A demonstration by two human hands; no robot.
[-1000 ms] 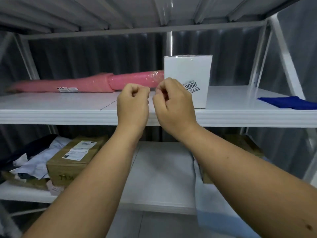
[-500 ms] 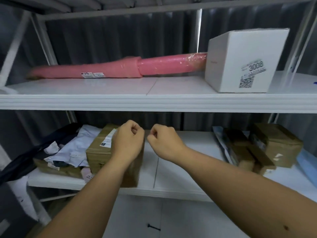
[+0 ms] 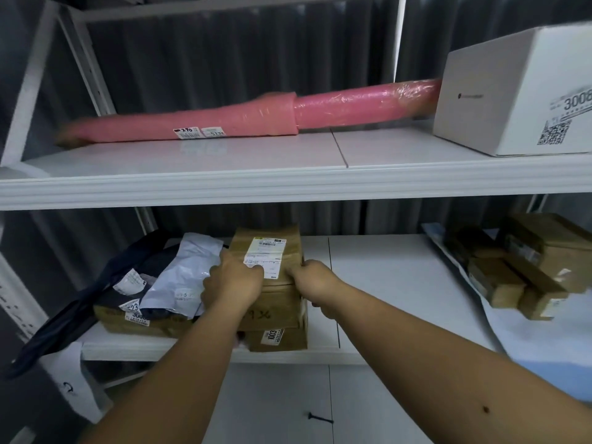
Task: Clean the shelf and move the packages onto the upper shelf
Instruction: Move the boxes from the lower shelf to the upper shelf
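Note:
A brown cardboard package (image 3: 272, 248) with a white label stands on the lower shelf (image 3: 400, 277), on top of a smaller brown box (image 3: 278, 339). My left hand (image 3: 232, 283) grips its left side and my right hand (image 3: 309, 282) grips its right side. To its left lies a pile of grey and dark mailer bags (image 3: 166, 283) on a flat brown box (image 3: 137, 322). On the upper shelf (image 3: 288, 184) lie a long pink wrapped roll (image 3: 256, 116) and a white box (image 3: 519, 97) marked 3008.
Several brown boxes (image 3: 525, 270) sit at the right of the lower shelf on a pale blue bag (image 3: 544, 347). A black screw (image 3: 320, 418) lies on the bottom shelf below. White uprights frame the left side.
Both hands dropped from in front of the upper shelf down to the lower shelf and closed on the brown labelled package. The view moved lower and to the left.

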